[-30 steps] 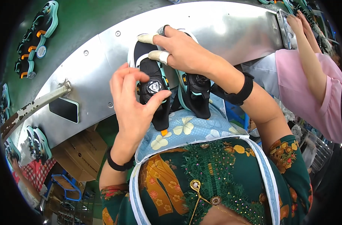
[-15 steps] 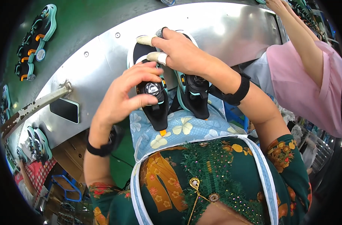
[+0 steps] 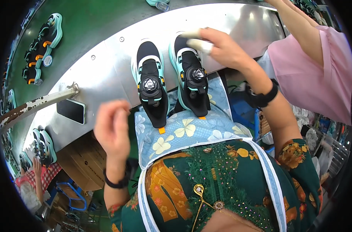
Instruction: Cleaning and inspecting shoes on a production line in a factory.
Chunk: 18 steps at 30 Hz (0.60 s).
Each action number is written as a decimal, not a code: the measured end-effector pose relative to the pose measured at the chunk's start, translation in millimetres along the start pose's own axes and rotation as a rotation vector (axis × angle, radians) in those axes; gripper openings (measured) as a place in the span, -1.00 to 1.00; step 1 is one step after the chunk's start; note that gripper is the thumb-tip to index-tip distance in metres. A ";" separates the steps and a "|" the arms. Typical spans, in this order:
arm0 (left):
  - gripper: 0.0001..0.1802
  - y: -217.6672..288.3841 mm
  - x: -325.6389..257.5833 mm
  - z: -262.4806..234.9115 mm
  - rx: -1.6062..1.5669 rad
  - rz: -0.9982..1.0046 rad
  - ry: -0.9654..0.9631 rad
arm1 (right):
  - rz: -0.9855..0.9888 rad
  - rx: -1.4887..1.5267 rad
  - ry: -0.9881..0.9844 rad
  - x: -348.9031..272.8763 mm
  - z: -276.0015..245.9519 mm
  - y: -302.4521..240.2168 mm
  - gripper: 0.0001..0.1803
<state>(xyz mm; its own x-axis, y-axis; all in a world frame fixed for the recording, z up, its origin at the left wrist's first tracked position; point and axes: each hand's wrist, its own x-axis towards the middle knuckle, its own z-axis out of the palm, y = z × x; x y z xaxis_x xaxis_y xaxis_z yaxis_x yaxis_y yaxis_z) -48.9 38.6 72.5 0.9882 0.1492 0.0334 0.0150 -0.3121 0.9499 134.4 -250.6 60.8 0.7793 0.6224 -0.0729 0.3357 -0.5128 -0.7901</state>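
Two black shoes with mint soles and round dial closures stand side by side, toes away from me, on the steel bench (image 3: 106,73). The heels of the left shoe (image 3: 150,87) and the right shoe (image 3: 191,77) hang over the bench edge onto my floral apron. My right hand (image 3: 222,48), with white covers on its fingertips, grips the toe of the right shoe. My left hand (image 3: 112,127) hovers blurred below and left of the left shoe. It holds nothing and its fingers are loosely apart.
A dark phone (image 3: 71,111) lies on the bench beside a metal bar (image 3: 37,103). More shoes sit on the green belt (image 3: 42,46) beyond the bench. A co-worker in a pink sleeve (image 3: 318,65) reaches in at the right. A cardboard box (image 3: 83,154) stands below.
My left hand let go of the left shoe's dial and drew back toward me. My right hand slid from across both toes to the right shoe's toe. Both shoes now show fully.
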 end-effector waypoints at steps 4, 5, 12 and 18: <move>-0.52 24.6 -19.0 29.9 0.224 0.172 -0.313 | 0.492 0.364 -0.065 -58.0 -0.4 20.9 -0.56; -0.45 25.4 -16.1 37.8 0.320 0.280 -0.406 | 0.435 0.417 -0.081 -69.5 18.6 21.9 -0.48; -0.28 28.5 -1.5 57.9 0.791 0.232 -0.501 | 0.474 0.609 -0.067 -73.1 66.4 -19.8 -0.42; -0.63 10.0 38.0 31.4 0.543 0.276 -0.431 | 0.339 0.496 -0.118 -54.7 50.8 -29.8 -0.42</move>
<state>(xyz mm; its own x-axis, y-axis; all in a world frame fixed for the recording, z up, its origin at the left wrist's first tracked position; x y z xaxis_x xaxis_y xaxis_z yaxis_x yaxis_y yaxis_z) -6.4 11.7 73.5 0.9373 -0.3480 0.0172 -0.2794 -0.7213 0.6338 54.9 -239.4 57.4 0.7263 0.5484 -0.4145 -0.2290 -0.3754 -0.8981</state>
